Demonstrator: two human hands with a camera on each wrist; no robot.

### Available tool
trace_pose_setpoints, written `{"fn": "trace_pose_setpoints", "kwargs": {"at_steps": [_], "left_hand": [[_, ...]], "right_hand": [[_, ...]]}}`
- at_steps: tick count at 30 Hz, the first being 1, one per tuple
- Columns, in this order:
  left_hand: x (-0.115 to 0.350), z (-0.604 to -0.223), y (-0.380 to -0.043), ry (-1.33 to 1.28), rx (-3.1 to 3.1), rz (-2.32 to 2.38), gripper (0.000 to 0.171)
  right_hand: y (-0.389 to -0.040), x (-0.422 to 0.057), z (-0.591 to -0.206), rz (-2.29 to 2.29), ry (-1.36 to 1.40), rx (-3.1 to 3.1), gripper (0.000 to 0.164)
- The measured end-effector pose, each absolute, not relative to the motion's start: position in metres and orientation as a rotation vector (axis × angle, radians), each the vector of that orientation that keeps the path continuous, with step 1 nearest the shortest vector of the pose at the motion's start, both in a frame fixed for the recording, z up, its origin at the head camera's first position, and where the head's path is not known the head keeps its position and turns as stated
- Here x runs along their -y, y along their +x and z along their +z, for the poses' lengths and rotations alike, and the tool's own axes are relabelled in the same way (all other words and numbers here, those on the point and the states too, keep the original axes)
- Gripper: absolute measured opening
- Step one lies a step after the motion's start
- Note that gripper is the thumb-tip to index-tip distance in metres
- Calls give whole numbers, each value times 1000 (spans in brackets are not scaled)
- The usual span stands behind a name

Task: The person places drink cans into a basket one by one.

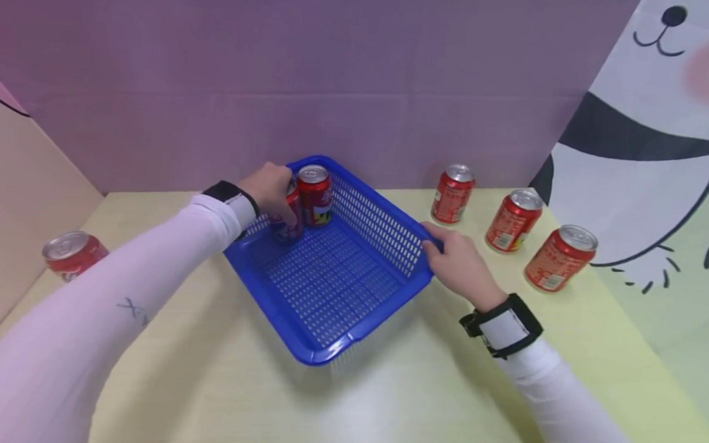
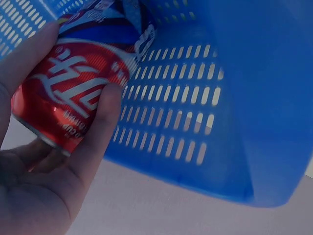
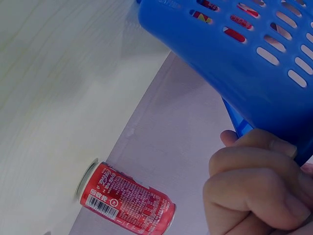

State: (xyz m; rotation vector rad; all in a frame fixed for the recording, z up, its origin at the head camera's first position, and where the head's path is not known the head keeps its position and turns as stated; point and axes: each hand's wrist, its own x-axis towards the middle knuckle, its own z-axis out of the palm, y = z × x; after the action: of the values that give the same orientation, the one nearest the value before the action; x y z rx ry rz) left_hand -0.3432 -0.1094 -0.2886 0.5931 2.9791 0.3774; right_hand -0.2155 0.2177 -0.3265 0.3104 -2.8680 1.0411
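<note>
Cans, head view: two in the blue basket (image 1: 338, 282), the held can (image 1: 286, 231) and its neighbour (image 1: 314, 195); three right-hand cans (image 1: 453, 194) and a left-hand can (image 1: 74, 255) remain outside, so filling looks partly done.
Reach, head view: left hand (image 1: 270, 191) over the far-left rim; right hand (image 1: 459, 263) at the right corner.
Can grip, left wrist view: thumb and fingers wrapped round the held can.
Basket grip, right wrist view: fingers curled on the rim, one can nearby.

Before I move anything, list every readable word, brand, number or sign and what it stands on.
"Coca-Cola": Coca-Cola can near the right hand.
"回收我": same can, beside a barcode.
"CUP": red can in the left hand.
"X": left sleeve.
Remaining can print and sleeve marks: too small, stylised or blurred.
</note>
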Motion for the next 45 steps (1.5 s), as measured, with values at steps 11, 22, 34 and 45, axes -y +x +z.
{"fn": "trace_pose_setpoints", "kwargs": {"at_steps": [11,22,34,45], "left_hand": [[133,-247,-299,559,-3071,420,93],[178,-251,-215,365,-3175,881,83],[163,-339,-189,-129,-2595,1740,118],[145,-370,-197,89,-2280,2288,58]], "right_hand": [[-217,-216,-329,1059,319,2873,46],[-216,-217,-324,1059,326,2872,46],[-216,-218,-325,1037,303,2888,46],[-215,-220,-321,1003,350,2896,45]]}}
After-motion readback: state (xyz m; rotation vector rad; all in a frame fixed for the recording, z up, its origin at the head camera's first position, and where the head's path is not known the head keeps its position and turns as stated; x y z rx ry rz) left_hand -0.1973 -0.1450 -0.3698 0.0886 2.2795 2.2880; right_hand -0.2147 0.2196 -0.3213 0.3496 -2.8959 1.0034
